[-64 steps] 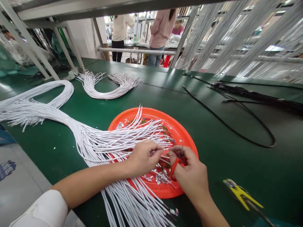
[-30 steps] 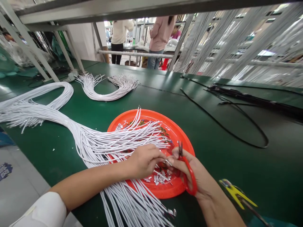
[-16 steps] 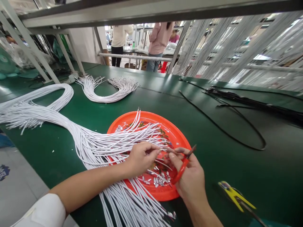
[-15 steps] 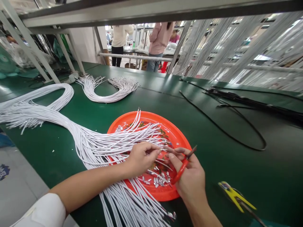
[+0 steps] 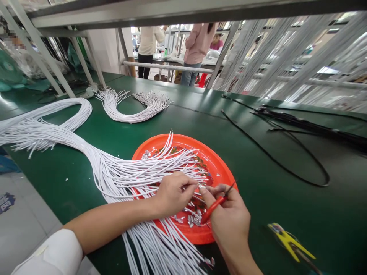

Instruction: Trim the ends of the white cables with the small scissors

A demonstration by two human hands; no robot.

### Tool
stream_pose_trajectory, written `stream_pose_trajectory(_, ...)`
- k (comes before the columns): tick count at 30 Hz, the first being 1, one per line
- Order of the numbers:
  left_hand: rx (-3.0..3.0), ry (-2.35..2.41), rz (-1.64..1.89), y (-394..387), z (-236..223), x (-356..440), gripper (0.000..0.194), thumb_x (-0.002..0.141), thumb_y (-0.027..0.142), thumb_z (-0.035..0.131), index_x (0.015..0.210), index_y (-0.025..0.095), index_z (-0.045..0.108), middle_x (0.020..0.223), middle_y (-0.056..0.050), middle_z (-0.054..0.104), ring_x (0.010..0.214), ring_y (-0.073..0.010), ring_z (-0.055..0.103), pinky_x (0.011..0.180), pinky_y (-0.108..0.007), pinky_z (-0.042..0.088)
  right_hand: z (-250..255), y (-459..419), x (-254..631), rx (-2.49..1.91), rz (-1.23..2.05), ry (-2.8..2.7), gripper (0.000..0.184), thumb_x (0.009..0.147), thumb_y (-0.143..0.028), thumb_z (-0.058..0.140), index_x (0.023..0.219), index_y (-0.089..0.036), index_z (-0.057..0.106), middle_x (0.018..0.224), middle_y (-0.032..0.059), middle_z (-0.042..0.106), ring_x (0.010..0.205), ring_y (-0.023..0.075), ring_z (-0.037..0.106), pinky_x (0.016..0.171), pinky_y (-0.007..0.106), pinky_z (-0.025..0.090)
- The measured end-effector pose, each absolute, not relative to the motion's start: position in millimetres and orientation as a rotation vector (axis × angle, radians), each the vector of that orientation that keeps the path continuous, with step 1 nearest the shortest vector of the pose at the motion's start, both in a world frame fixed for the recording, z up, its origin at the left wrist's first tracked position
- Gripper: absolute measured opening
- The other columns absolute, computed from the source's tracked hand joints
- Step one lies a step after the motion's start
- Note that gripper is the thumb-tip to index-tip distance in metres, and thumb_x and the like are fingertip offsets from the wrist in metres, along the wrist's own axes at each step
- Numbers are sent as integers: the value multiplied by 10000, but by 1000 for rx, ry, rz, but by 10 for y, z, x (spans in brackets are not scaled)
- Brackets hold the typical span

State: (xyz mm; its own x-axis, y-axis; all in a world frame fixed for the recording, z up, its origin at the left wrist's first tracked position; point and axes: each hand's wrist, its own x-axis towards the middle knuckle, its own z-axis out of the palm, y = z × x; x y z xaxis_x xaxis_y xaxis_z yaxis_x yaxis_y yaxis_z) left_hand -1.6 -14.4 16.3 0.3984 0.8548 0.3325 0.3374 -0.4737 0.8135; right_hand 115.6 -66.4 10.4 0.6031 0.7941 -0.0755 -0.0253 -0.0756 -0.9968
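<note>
My left hand pinches the end of one white cable between thumb and index finger, over a round red tray. My right hand meets it there, its thumb and finger closed at the cable tip, where a bit of silvery foil shows. Tucked in the right palm is a pair of what look like red-handled scissors, dark point up and to the right. Many white cables run from the left across the tray, and others fan out below my left forearm. Foil scraps lie in the tray.
Yellow-handled pliers lie on the green table at right, with black cables behind. Another white cable bundle curves at the back. A metal shelf frame crosses above; two people stand beyond.
My right thumb and fingers have closed in on the cable tip, and foil now shows between them. The scissors have tilted lower in my right palm. The view has shifted slightly.
</note>
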Motion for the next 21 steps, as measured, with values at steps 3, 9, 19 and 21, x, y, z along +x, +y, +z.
stream_pose_trajectory(3, 2012, 1040, 1009, -132, 161, -18, 147, 759, 170, 523, 725, 153, 665, 667, -24, 642, 636, -117, 557, 630, -230, 431, 151, -700, 1127, -1458, 780, -720, 364, 550, -294, 760, 752, -202, 472, 703, 1, 625, 650, 150, 611, 605, 263, 508)
stream_pose_trajectory(9, 1819, 1076, 885, -121, 173, 15, 157, 758, 211, 524, 723, 152, 666, 695, -15, 661, 643, -115, 572, 644, -229, 442, 155, -638, 1303, -1557, 406, -813, 280, 643, -339, 701, 793, -181, 526, 715, 9, 593, 631, 129, 568, 597, 248, 469)
stream_pose_trajectory(19, 1696, 1069, 788, -98, 133, 11, 196, 768, 253, 507, 770, 146, 671, 709, -15, 656, 679, -129, 569, 666, -241, 448, -15, -532, 1539, -1800, 391, -958, 269, 687, -391, 635, 849, -178, 602, 813, 54, 650, 681, 176, 600, 641, 292, 473)
stream_pose_trajectory(21, 1697, 1069, 768, -98, 135, 5, 207, 774, 250, 495, 775, 139, 670, 685, -14, 641, 655, -123, 554, 644, -236, 438, -19, -547, 1494, -1693, 437, -984, 248, 693, -374, 637, 834, -174, 598, 826, 68, 660, 730, 191, 613, 680, 311, 479)
